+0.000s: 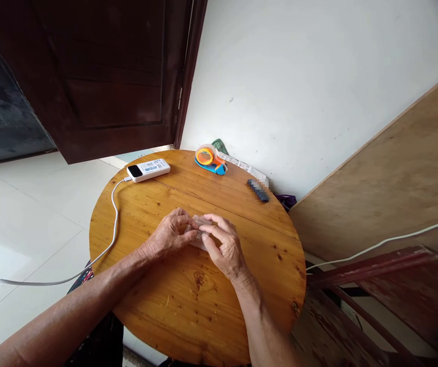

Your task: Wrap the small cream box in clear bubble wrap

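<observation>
A small, clear plastic packet (pixel 199 243) lies near the middle of the round wooden table (pixel 199 316). My left hand (pixel 172 232) reaches it from the left, its thumb and forefinger pinched at the near edge. From the right, my right hand (pixel 224 244) curls its fingers and thumb onto the plastic, close to the left fingertips. Both hands cover much of the packet, so I cannot make out what is inside it.
A white power bank (pixel 149 171) with a white cable (pixel 115 216) sits at the table's back left. An orange and blue tape dispenser (pixel 210 159) stands at the far edge, near a blurred dark object (pixel 258 190). The wall (pixel 280 92) rises behind; a dark door (pixel 119 76) is left.
</observation>
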Available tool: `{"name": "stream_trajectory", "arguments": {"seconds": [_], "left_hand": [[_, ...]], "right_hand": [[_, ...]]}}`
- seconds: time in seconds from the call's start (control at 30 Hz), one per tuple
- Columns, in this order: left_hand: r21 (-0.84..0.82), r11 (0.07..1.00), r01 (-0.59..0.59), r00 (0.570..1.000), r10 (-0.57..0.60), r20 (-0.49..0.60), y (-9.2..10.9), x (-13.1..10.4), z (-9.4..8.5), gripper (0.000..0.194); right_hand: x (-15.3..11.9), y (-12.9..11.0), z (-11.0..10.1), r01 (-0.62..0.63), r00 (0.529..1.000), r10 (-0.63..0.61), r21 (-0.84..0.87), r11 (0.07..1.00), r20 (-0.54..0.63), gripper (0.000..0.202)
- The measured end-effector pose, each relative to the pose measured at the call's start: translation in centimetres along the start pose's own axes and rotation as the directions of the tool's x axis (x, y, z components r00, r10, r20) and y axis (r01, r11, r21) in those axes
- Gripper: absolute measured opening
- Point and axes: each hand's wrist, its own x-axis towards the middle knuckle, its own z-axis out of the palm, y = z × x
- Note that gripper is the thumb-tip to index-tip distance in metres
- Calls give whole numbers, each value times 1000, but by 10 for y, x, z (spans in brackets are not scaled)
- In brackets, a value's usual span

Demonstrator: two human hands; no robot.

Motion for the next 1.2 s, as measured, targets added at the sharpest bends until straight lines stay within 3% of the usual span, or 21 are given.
{"name": "stream_trajectory", "arguments": {"seconds": [0.1, 0.23, 0.3, 0.37, 0.47, 0.67, 0.93, 1.13, 1.2], "left_hand": [[-23, 1000, 9, 1000, -9, -4, 1, 0, 0, 6], [-96, 994, 54, 999, -53, 14, 1, 1, -1, 8], [-111, 992, 64, 998, -65, -1, -1, 2, -2, 7], [-112, 992, 60, 998, -63, -21, -2, 3, -3, 8], [-90, 994, 56, 998, -59, -31, -1, 3, -4, 10], [7, 999, 39, 999, -39, -19, 8, 0, -5, 15], [112, 993, 47, 997, -54, 56, 8, -5, -4, 19], [207, 977, 47, 993, -68, 93, 9, -7, -1, 24], [234, 971, 41, 993, -66, 101, 9, -6, -1, 23]], "right_hand": [[0, -1, 0, 1, 1000, -1, -24, 1000, 15, 22], [0, 5, -6, -133, 987, 150, 236, 963, -56, 21], [0, 11, -8, -200, 951, 268, 354, 913, -153, 20], [0, 17, -7, -292, 884, 412, 426, 856, -222, 18], [0, 23, -3, -454, 813, 555, 403, 794, -176, 21], [1, 26, 1, -474, 864, 498, 212, 854, -76, 22], [25, 24, -3, -545, 839, 535, 188, 817, 104, 34], [50, 25, -10, -588, 789, 546, 86, 805, 282, 38], [54, 31, -9, -573, 798, 525, 107, 812, 296, 28]]}}
